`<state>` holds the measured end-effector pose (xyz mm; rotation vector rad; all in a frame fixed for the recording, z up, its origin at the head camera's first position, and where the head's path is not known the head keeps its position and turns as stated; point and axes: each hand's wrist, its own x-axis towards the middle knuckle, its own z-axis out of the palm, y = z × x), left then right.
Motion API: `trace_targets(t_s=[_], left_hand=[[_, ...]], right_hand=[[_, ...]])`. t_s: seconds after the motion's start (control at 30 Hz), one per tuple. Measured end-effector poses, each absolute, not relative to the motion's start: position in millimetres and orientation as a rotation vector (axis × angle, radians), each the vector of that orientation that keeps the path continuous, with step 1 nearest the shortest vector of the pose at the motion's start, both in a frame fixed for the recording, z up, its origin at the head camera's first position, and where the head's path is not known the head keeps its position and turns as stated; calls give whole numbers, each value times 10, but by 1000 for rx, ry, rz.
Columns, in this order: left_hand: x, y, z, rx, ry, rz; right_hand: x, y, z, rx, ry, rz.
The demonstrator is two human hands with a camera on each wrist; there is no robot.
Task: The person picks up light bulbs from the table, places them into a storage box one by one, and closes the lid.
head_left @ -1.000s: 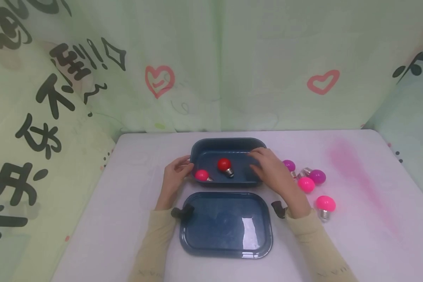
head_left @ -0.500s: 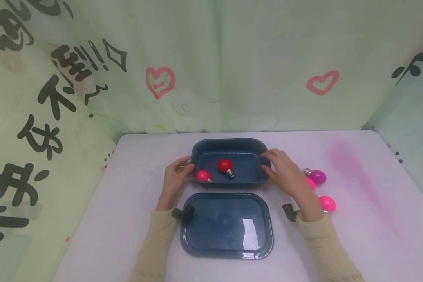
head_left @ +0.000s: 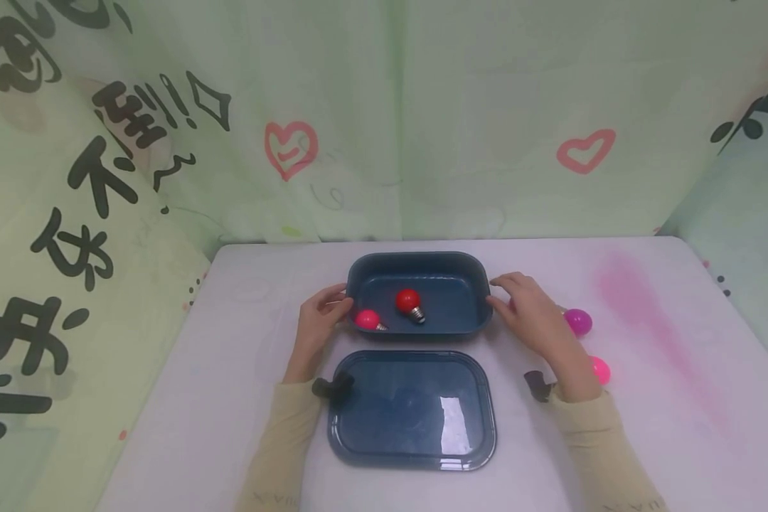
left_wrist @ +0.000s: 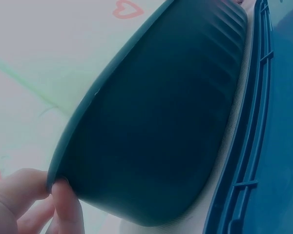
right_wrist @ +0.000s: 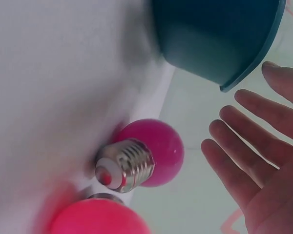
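Observation:
A dark blue box [head_left: 416, 263] stands at the middle of the table, with a red light bulb [head_left: 407, 299] and a pink light bulb [head_left: 367, 318] lying inside. My left hand [head_left: 316, 323] pinches the box's left rim between thumb and fingers, as the left wrist view shows up close. At the right end of the box is my right hand [head_left: 537, 320], its thumb close to the rim. In the right wrist view its fingers [right_wrist: 254, 161] are spread and nearly straight, holding nothing. Whether the thumb touches the rim I cannot tell.
In front of the box lies a flat dark blue lid [head_left: 403, 412]. Right of it, partly behind my right arm, are a purple bulb [head_left: 578, 322] and a pink bulb [head_left: 601, 370]. A printed curtain [head_left: 435, 178] hangs behind the table [head_left: 185, 427].
My right hand has moved right, from over the inside of the box to just outside its right end. My left hand stays on the left rim. The bulbs inside lie as before.

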<state>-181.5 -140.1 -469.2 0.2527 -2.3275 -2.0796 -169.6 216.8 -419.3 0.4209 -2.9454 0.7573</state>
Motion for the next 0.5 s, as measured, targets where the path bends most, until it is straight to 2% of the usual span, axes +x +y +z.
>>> trace_targets(t_s=[0.5], left_hand=[[-1795, -1394, -4679, 211, -2300, -2076]], right_hand=[[-1703, 2391, -4283, 398, -2957, 738]])
